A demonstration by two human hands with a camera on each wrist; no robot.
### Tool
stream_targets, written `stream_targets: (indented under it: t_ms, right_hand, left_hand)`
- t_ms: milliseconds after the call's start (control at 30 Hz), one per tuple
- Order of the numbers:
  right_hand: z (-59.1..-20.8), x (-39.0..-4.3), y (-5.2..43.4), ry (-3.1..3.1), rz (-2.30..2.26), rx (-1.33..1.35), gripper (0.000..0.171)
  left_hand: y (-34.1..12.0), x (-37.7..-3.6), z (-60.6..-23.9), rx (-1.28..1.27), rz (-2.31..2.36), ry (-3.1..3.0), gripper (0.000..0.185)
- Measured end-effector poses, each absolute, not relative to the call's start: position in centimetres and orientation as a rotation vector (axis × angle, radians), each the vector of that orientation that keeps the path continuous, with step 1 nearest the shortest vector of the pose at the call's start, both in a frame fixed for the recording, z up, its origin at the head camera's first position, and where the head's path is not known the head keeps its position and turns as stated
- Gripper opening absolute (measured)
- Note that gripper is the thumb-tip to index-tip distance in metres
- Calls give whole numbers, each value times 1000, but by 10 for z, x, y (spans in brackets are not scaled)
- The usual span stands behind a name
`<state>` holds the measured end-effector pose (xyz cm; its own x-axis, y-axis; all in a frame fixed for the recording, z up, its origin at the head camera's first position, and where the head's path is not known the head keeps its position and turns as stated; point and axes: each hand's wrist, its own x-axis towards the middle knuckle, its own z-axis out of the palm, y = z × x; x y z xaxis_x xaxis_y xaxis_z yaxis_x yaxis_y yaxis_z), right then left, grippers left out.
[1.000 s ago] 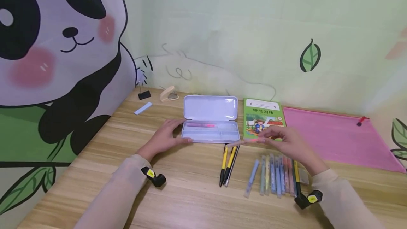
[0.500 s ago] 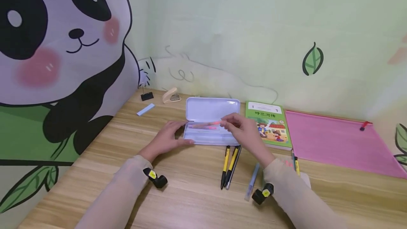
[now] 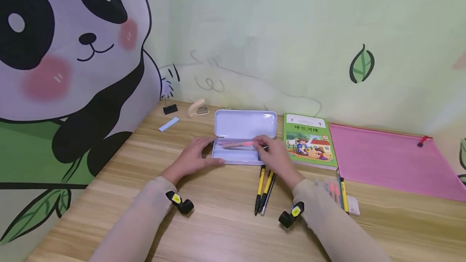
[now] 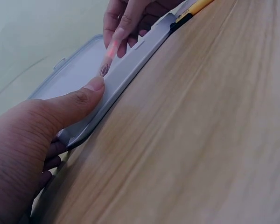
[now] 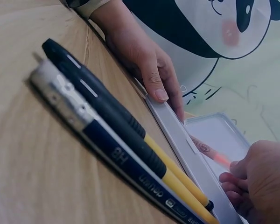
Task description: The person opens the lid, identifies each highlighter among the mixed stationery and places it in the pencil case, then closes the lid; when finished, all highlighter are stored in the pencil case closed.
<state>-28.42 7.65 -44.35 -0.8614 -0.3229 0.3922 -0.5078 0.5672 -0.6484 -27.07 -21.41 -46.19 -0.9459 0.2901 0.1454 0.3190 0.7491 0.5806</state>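
A pale lilac pencil case [image 3: 236,157] sits on the table with its lid [image 3: 245,123] raised at the back. My left hand [image 3: 192,157] grips the case's left end, thumb along the front edge and fingers around the outside. With thumb and fingertips, my right hand [image 3: 276,155] pinches a pink highlighter [image 3: 238,145] by its right end, low over the rear compartment. In the right wrist view, that highlighter [image 5: 209,153] slants in behind the front wall. Another pink pen lies in the rear compartment, mostly hidden now. The front compartment's right part is covered by my right hand.
Two yellow-and-black pens [image 3: 260,191] and a dark pencil [image 3: 268,195] lie before the case. My right sleeve partly hides a row of highlighters [image 3: 333,191] near a white eraser [image 3: 353,205]. Behind are a green book [image 3: 309,142], pink pouch [image 3: 386,161], stapler [image 3: 198,108] and binder clip [image 3: 170,109].
My right hand has carried the pink highlighter leftward from in front of the book to over the case's rear compartment, then lowered and levelled it. The left hand has kept its hold on the case.
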Motion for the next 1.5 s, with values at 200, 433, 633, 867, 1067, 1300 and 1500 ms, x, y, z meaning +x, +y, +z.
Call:
stream_targets:
  t_ms: [200,433,633,867,1067,1300,1500]
  right_hand:
    - [-443,-284,76,-2639,1126,694,22]
    - [-444,-286,76,-2644,1099,699,22]
    - [-444,-286,76,-2674,1103,710,23]
    - [-446,-287,75,-2714,1088,699,24]
    - [-446,-286,77,-2736,1036,713,28]
    - [-446,-286,78,-2741,1000,707,30]
    - [-447,-287,77,-2716,1060,627,26]
  left_hand:
    - [-214,-269,-459,-515,-976,-2910,98]
    - [-213,-270,-457,-511,-988,-2906,97]
    - [-214,-270,-459,-522,-960,-2893,98]
    - [-214,-271,-460,-532,-951,-2886,99]
    - [-213,-272,-462,-526,-954,-2898,99]
    - [-213,-271,-461,-518,-950,-2902,99]
    - [-213,-271,-461,-509,-939,-2913,100]
